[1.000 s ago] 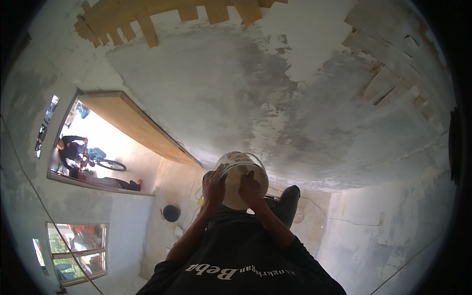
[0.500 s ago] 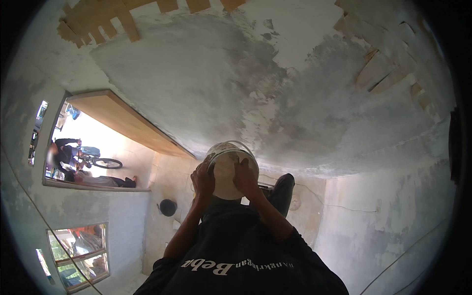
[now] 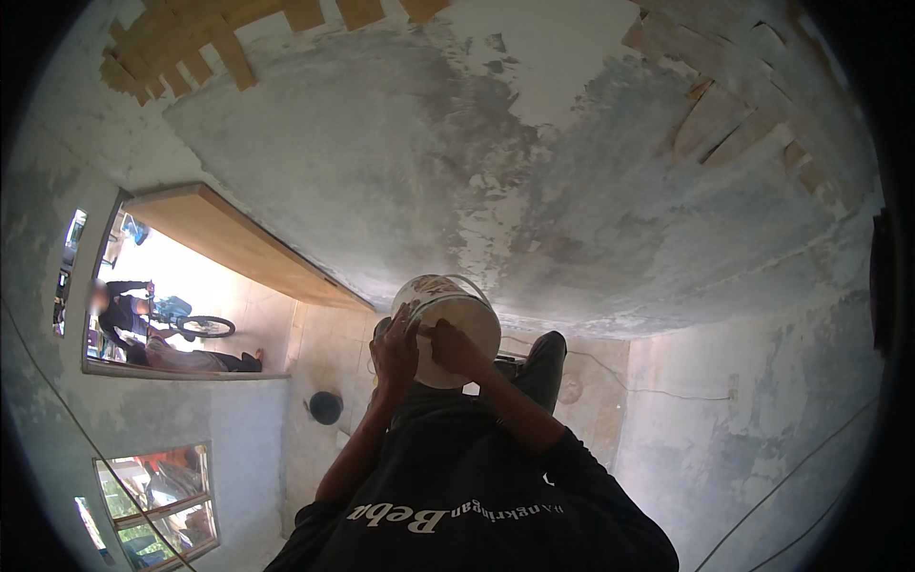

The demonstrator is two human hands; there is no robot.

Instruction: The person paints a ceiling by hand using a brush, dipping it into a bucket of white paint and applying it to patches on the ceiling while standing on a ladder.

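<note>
There was one bucket (image 3: 474, 329), right in front of the person's dark shirt (image 3: 477, 477), with the wall behind it. I could not tell if it sat on the legs or the floor. It was round and white, with darker marks on its far side and one thin, curved handle (image 3: 472, 283). Its round face was smooth and cream and tipped toward the person.

Two hands were on the bucket. The left hand (image 3: 395, 351) was at its left edge, fingers bent and close together. The right hand (image 3: 456, 349) lay over the cream face, fingers curled in. I could not tell if either hand was pinching anything.

Just right of the bucket was one bent knee (image 3: 547, 355). Left of the bucket, on the floor, was one black pot (image 3: 325, 408). Farther left were one open wooden door (image 3: 243, 246), one bike (image 3: 204, 326), two people outside and one window (image 3: 162, 503). Beyond the bucket rose one big wall (image 3: 381, 162), patchy gray and white.
</note>
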